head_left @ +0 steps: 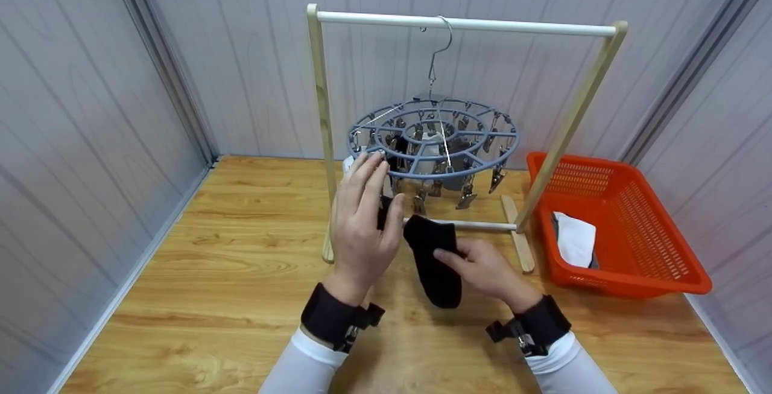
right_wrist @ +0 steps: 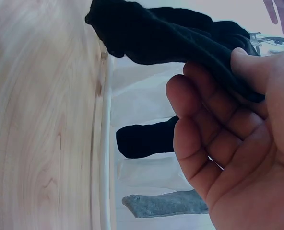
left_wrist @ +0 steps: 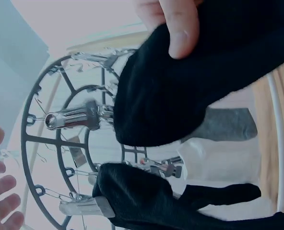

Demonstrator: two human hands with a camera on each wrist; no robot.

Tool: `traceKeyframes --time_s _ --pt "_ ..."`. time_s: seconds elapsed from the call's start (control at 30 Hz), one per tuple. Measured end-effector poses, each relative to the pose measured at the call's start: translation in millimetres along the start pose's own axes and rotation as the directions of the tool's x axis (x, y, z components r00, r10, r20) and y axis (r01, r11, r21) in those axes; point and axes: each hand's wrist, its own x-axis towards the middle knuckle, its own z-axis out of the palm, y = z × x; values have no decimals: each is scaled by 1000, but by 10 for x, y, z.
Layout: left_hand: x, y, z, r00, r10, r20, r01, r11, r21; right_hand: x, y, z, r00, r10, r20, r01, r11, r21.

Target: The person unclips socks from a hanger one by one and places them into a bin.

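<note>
A black sock hangs from my right hand, pinched between thumb and fingers. In the right wrist view the same sock stretches away from the thumb. My left hand is raised with straight fingers at the left front rim of the round grey clip hanger. Metal clips dangle from this hanger; one clip is beside the held sock in the left wrist view. Below it another black sock hangs in a clip. Farther in hang a grey sock and a white sock.
A wooden stand with a white bar carries the hanger by its hook. To the right is an orange basket holding a white sock. Light panel walls enclose the wooden table.
</note>
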Motion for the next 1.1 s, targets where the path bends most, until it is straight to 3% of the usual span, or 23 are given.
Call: traceKeyframes --time_s 0.17,0.47,0.9,1.1 --pt "-49 -45 37 997 -16 73 11 997 71 -1 21 -40 1000 8 -21 -8 1000 -9" --pt "-70 -53 43 990 -18 142 4 995 98 -3 117 -221 992 -70 -105 64 996 -62" --pt "-42 -22 26 988 -10 151 -1 997 74 -82 212 -582 987 26 -157 -62 972 -228" --pt "-47 -8 30 988 -9 151 -2 998 70 -163 232 -761 978 122 -171 -154 970 -187"
